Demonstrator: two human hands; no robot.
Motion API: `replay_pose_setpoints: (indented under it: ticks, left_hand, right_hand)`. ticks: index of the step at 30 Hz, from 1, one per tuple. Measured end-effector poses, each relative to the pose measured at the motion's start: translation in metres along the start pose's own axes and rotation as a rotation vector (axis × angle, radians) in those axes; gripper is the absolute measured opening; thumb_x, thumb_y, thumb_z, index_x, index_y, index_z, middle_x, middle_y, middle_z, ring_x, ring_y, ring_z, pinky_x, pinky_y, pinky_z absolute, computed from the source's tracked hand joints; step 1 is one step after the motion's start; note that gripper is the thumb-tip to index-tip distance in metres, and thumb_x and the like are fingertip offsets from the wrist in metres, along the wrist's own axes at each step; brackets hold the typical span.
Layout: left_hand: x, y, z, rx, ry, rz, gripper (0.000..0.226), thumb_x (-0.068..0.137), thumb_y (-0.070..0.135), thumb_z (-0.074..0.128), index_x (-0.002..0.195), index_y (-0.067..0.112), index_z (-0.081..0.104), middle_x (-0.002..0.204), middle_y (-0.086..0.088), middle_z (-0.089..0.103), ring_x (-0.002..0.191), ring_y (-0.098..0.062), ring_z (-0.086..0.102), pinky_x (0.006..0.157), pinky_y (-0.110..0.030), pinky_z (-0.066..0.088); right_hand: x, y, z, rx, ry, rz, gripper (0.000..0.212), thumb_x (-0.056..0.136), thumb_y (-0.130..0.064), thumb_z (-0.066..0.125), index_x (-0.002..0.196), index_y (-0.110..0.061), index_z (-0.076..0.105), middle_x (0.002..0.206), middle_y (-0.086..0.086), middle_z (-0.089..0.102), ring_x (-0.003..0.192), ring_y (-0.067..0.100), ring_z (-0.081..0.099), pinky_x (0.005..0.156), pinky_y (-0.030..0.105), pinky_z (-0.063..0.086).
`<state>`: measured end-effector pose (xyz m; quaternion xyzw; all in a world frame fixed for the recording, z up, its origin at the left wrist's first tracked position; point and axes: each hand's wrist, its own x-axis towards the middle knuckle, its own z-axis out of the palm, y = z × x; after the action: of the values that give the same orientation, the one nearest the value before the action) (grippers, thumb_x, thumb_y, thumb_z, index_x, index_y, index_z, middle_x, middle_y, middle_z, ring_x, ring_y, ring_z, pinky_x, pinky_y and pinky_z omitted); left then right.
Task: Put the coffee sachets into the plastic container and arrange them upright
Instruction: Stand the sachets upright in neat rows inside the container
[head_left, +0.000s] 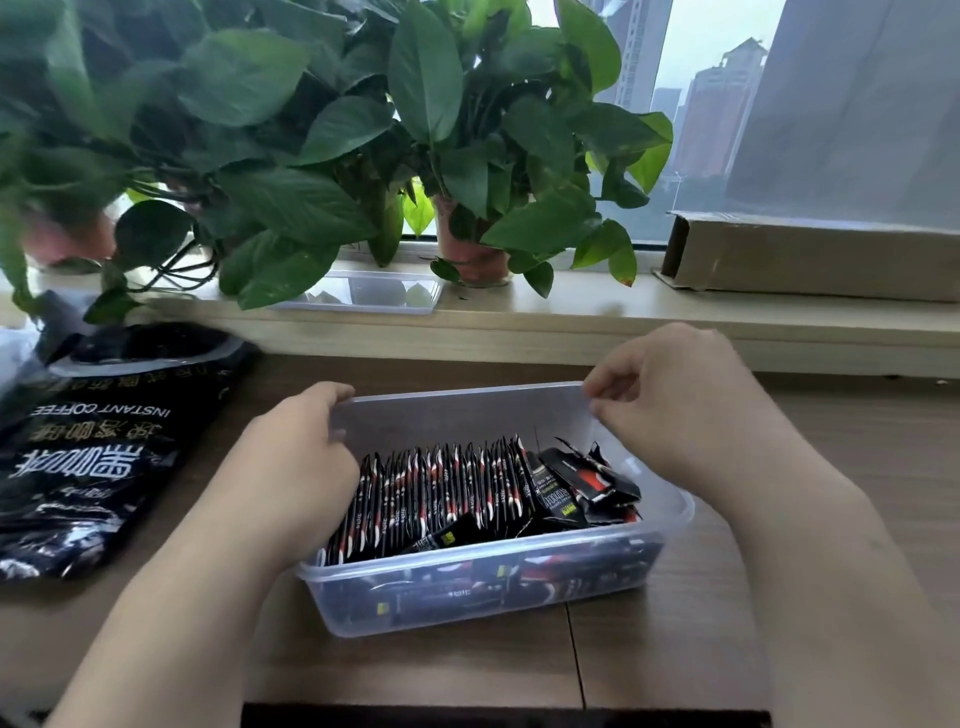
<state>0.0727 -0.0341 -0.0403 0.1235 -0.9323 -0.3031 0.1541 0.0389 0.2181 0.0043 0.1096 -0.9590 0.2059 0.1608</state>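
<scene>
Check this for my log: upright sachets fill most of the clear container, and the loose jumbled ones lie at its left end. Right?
Not quite. The head view shows the jumbled sachets at the right end of the container; the upright row fills the rest.

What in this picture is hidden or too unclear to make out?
Head view:
- Fingertips of the left hand: hidden under the hand itself, inside the container.
- Print on the sachets: too small.
- Coffee bag: cut off by the left edge.
- Clear lid on the sill: partly behind plant leaves.

Leafy potted plants (426, 78), clear lid (363, 292) and cardboard box (831, 260) along the windowsill (571, 307).
</scene>
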Motion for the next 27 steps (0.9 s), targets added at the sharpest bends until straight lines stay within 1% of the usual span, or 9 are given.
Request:
replay_pose_setpoints:
  ticks: [2, 5, 8, 14, 17, 19, 22, 24, 27]
  left_hand:
    - [-0.003, 0.0, 0.002, 0.012, 0.01, 0.011, 0.065, 0.087, -0.005, 0.041, 0.146, 0.021, 0.048, 0.14, -0.003, 0.06, 0.128, -0.019, 0.056, 0.102, -0.031, 0.042]
    - [-0.009, 0.0, 0.004, 0.009, 0.031, 0.031, 0.066, 0.088, -0.005, 0.04, 0.147, 0.024, 0.047, 0.139, -0.004, 0.061, 0.127, -0.017, 0.057, 0.091, -0.026, 0.041]
    - [-0.012, -0.002, 0.007, -0.005, 0.026, 0.048, 0.066, 0.088, -0.003, 0.04, 0.147, 0.026, 0.047, 0.138, -0.004, 0.062, 0.119, -0.015, 0.062, 0.082, -0.023, 0.041]
    - [-0.018, 0.006, 0.003, 0.033, -0.001, 0.101, 0.062, 0.091, 0.005, 0.045, 0.151, 0.022, 0.042, 0.144, -0.004, 0.057, 0.123, -0.021, 0.058, 0.094, -0.027, 0.041]
    - [-0.019, 0.014, -0.004, 0.082, 0.008, 0.342, 0.06, 0.09, 0.007, 0.048, 0.148, 0.022, 0.046, 0.15, 0.007, 0.049, 0.139, -0.011, 0.04, 0.109, -0.017, 0.025]
    - [-0.015, 0.023, -0.008, 0.095, -0.104, 0.572, 0.055, 0.088, 0.012, 0.044, 0.139, 0.028, 0.056, 0.143, 0.02, 0.05, 0.138, 0.002, 0.035, 0.111, -0.009, 0.016]
    - [-0.009, 0.037, 0.0, 0.066, -0.388, 0.733, 0.059, 0.078, 0.013, 0.037, 0.123, 0.032, 0.071, 0.131, 0.028, 0.059, 0.13, 0.01, 0.039, 0.115, -0.015, 0.026]
    - [-0.006, 0.043, 0.01, 0.031, -0.466, 0.785, 0.062, 0.07, 0.009, 0.036, 0.113, 0.03, 0.076, 0.124, 0.026, 0.065, 0.124, 0.007, 0.045, 0.112, -0.021, 0.036]
    - [-0.001, 0.049, 0.017, 0.081, -0.556, 0.753, 0.064, 0.074, 0.003, 0.041, 0.118, 0.037, 0.072, 0.123, 0.026, 0.06, 0.12, 0.005, 0.044, 0.108, -0.026, 0.037]
  right_hand:
    - [-0.002, -0.005, 0.005, -0.042, -0.112, -0.034, 0.012, 0.084, -0.018, 0.073, 0.084, -0.028, 0.079, 0.073, -0.018, 0.064, 0.07, -0.004, 0.06, 0.06, 0.005, 0.042]
    - [-0.005, -0.014, 0.02, -0.131, -0.263, -0.047, 0.007, 0.079, -0.029, 0.079, 0.084, -0.024, 0.079, 0.081, -0.007, 0.072, 0.077, 0.011, 0.068, 0.072, 0.025, 0.058]
    - [-0.007, -0.019, 0.033, -0.274, -0.404, -0.036, 0.013, 0.075, -0.029, 0.074, 0.083, -0.019, 0.077, 0.077, -0.002, 0.07, 0.076, 0.02, 0.065, 0.063, 0.025, 0.054]
    - [-0.008, -0.018, 0.035, -0.221, -0.445, -0.063, 0.016, 0.073, -0.023, 0.067, 0.087, -0.021, 0.076, 0.069, 0.003, 0.068, 0.07, 0.02, 0.062, 0.068, 0.03, 0.059]
    - [-0.01, -0.02, 0.035, -0.197, -0.453, -0.062, 0.021, 0.074, -0.023, 0.068, 0.093, -0.025, 0.076, 0.069, 0.0, 0.067, 0.071, 0.017, 0.062, 0.07, 0.032, 0.059]
    - [-0.01, -0.02, 0.035, -0.191, -0.445, -0.065, 0.022, 0.075, -0.022, 0.067, 0.095, -0.027, 0.076, 0.066, -0.002, 0.064, 0.071, 0.017, 0.061, 0.07, 0.032, 0.058]
    - [-0.01, -0.02, 0.037, -0.215, -0.441, -0.092, 0.02, 0.076, -0.019, 0.064, 0.093, -0.023, 0.074, 0.06, -0.004, 0.057, 0.074, 0.02, 0.061, 0.069, 0.03, 0.056]
    - [-0.01, -0.022, 0.038, -0.25, -0.445, -0.094, 0.009, 0.08, -0.018, 0.06, 0.08, -0.023, 0.067, 0.06, -0.004, 0.051, 0.073, 0.022, 0.057, 0.059, 0.025, 0.047]
    - [-0.01, -0.022, 0.037, -0.276, -0.482, -0.069, 0.017, 0.085, -0.018, 0.059, 0.074, -0.027, 0.067, 0.06, -0.005, 0.048, 0.066, 0.021, 0.052, 0.048, 0.022, 0.035]
